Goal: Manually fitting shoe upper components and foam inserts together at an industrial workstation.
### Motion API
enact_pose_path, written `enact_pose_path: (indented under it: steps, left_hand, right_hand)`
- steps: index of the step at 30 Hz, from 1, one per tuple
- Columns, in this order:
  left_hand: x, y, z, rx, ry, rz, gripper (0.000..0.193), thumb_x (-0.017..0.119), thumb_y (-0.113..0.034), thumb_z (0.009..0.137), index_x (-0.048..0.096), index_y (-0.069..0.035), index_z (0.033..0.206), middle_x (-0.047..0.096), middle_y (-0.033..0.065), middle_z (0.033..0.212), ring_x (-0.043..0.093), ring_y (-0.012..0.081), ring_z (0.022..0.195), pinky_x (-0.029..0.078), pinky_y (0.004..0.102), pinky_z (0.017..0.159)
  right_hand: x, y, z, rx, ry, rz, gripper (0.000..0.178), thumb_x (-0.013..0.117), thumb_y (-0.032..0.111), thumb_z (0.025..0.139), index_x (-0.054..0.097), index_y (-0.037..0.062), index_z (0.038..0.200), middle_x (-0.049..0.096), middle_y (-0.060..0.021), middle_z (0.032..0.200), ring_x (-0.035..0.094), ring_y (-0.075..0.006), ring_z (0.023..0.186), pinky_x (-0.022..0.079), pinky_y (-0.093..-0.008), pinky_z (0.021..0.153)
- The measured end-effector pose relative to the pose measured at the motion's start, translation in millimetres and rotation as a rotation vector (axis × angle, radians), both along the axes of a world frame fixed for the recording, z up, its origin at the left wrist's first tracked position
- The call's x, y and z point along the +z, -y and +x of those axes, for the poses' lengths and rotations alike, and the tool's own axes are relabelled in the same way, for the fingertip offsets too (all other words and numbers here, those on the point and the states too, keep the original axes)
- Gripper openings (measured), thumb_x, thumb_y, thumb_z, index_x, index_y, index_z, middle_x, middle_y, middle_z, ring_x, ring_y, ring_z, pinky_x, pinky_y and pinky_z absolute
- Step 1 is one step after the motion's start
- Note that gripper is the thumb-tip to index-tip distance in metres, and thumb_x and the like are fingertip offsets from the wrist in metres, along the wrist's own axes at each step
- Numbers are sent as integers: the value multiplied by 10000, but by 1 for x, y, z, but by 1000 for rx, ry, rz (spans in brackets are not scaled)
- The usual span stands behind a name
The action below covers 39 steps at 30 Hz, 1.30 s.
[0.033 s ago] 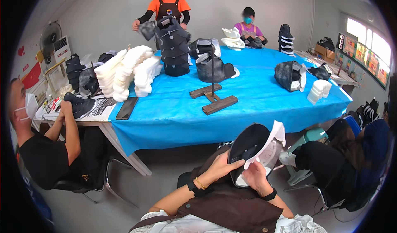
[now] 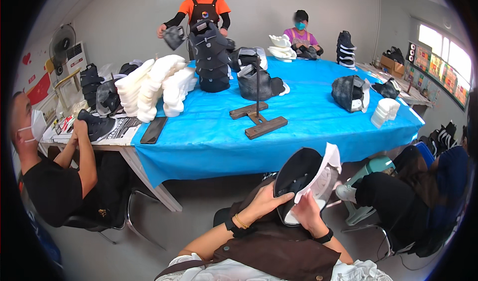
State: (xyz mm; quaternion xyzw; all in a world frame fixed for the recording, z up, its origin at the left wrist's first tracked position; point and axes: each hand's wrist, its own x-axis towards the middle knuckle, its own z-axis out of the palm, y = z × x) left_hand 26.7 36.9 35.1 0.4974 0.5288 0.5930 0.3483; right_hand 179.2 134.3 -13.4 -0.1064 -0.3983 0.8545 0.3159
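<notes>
Table under blue sheeting (image 2: 199, 156), one, spanning the mid-view, caps and white pieces standing about it. Tall stack of dark caps (image 2: 211, 62), one, nested upright on the far half, presumably to save room. White moulded pieces (image 2: 149, 94), a bank at table left, stood close together, probably so they prop one another. Stand of dark wood (image 2: 258, 119), one, its broad foot apparently there to steady the upright rod. Dark cap with white flap (image 2: 298, 171), one, held above the lap just short of the table, hollow side showing, likely tilted so the inside can be seen. Left hand (image 2: 266, 201), closed on the dark rim, thumb along the edge; right hand (image 2: 309, 213), gripping the paler side, some fingers hidden; the two seem to share the cap's weight. Edges and room: the sheeting's front edge lies just beyond the cap; blue surface shows between the stand and a lone cap (image 2: 348, 94) at right; a teal stool (image 2: 366, 174) bounds the space near the right hand.
</notes>
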Motion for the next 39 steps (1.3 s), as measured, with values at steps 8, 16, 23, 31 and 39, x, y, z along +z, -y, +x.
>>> enact_pose_path:
  steps: [8, 16, 23, 31, 39]
  left_hand:
    - [-8, 7, 7, 162, -365, 42, 489, 750, -272, 855, 603, 8, 1228, 678, 225, 1078, 678, 327, 1011, 517, 382, 870]
    - [12, -17, -25, 113, 678, 279, 246, 645, -153, 968, 601, 23, 1135, 677, 76, 1074, 656, 153, 964, 545, 303, 843]
    - [16, -38, -61, 327, 732, 192, 226, 685, -187, 943, 592, 0, 855, 646, 46, 795, 598, 150, 656, 506, 317, 610]
    - [18, -36, -87, 682, -277, 119, 477, 689, -374, 933, 513, 5, 702, 445, 10, 634, 345, 90, 635, 329, 323, 523]
    - [-4, -46, -128, 604, 189, 79, 529, 604, -400, 990, 563, -12, 634, 533, 10, 576, 423, 81, 562, 389, 323, 512]
  right_hand:
    - [-26, -1, 8, -76, 378, 757, 514, 562, 197, 950, 405, -30, 1384, 469, -156, 1354, 447, -265, 1274, 337, -364, 1086]
    - [-58, -57, 5, -101, -6, 441, 292, 523, 88, 777, 636, -55, 1006, 660, -135, 1123, 623, -283, 1074, 483, -391, 973]
    - [3, -32, -4, 186, -131, -170, 188, 512, -14, 682, 629, -42, 827, 671, -163, 1032, 619, -312, 1005, 489, -414, 929]
    - [5, -20, 16, -16, -16, -18, 39, 554, 36, 703, 581, 8, 699, 604, -121, 709, 581, -226, 737, 466, -374, 715]
    - [-7, -16, 31, 258, -205, -38, 699, 480, 16, 560, 535, -80, 1250, 604, -201, 1253, 523, -391, 1232, 400, -529, 1088]
